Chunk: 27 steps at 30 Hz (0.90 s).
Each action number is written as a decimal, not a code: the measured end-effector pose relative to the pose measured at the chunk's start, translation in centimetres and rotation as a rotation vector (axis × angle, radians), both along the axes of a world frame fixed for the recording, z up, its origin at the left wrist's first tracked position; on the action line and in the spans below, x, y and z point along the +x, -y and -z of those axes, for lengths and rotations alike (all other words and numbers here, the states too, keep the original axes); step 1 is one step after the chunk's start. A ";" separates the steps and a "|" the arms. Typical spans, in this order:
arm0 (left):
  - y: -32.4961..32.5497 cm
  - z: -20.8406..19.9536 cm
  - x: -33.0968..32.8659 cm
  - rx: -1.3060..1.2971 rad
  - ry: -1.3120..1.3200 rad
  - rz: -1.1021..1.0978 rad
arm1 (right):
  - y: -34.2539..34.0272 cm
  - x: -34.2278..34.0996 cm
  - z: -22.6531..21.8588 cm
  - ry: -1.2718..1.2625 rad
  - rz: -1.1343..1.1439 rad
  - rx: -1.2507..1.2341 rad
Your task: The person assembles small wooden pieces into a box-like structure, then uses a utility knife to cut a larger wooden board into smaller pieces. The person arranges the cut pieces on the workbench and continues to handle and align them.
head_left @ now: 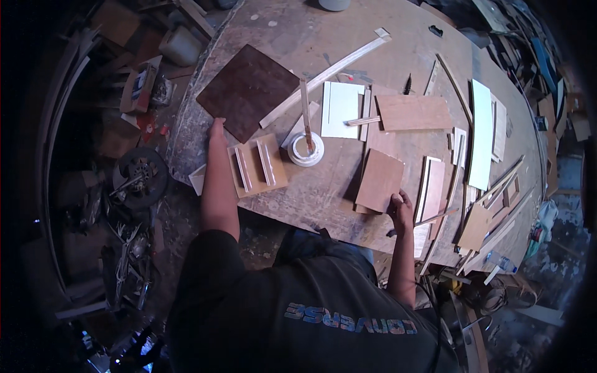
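Observation:
My left hand is at the near-left edge of a square dark brown panel; its fingers hardly show. Beside that forearm lies a tan board carrying two pale parallel strips. My right hand is closed on the lower right corner of a reddish-brown wooden board, near the table's front edge. A thin stick lies just right of this hand. Between my hands stands an open white tub of pale stuff, probably glue, with a wooden stick upright in it.
Behind the tub lie a long wood strip, a white panel and another brown board. Several strips and a long pale panel cover the table's right side. A wheel and scrap stand left of the table.

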State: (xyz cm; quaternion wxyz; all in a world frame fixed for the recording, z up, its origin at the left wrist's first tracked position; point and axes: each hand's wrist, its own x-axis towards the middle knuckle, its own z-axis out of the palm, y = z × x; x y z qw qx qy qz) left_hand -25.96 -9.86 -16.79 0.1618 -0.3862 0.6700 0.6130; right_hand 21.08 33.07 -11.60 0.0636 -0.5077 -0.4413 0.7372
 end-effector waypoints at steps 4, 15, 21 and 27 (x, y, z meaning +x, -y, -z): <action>0.0 2.2 -1.9 0.075 0.084 0.039 | 1.6 0.4 1.3 -0.029 0.055 -0.019; -1.0 -13.7 -4.6 -0.279 -0.848 -0.084 | -0.7 -0.4 -1.9 -0.228 0.034 -0.060; 2.5 -29.7 1.7 -0.189 -1.118 -0.263 | -3.2 -0.7 -1.2 -0.238 -0.155 0.418; -0.1 -35.2 15.2 -0.084 -1.169 -0.281 | -6.6 -0.8 -2.6 -0.115 -0.119 0.450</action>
